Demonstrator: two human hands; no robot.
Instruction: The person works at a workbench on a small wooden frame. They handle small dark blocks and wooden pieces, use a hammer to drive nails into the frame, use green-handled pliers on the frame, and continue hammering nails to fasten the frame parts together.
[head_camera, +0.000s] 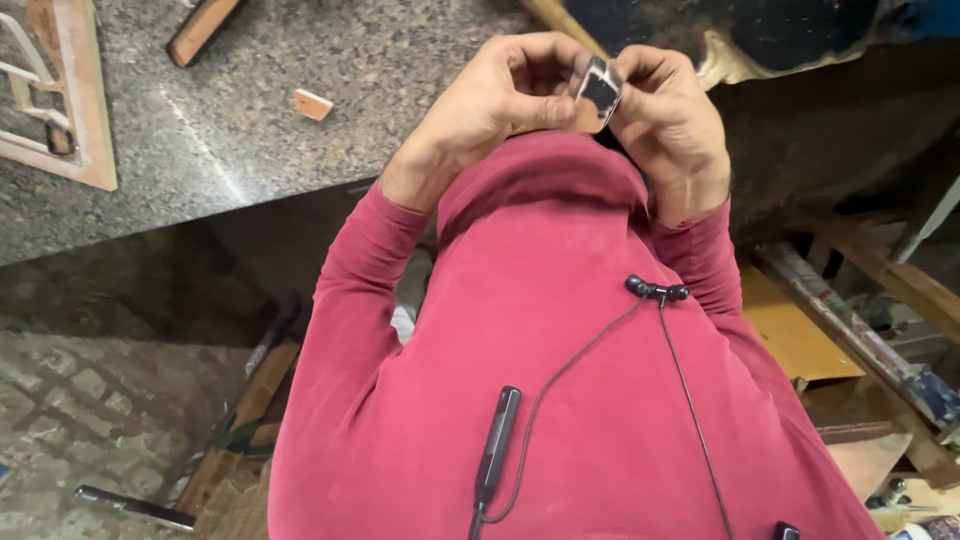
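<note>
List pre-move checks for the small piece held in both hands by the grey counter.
1. Left hand grips the small dark rectangular piece with pale edges: ok, fingers close on its left side.
2. Right hand grips the same piece: ok, fingers on its right side.
3. Piece off the speckled grey stone counter: ok, held in the air.
4. Piece's far face: cannot tell, hidden.
5. Small orange wooden block apart from the hands: ok, lies alone on the counter.
6. Black earphone cable away from the hands: ok, hangs on the red shirt.
</note>
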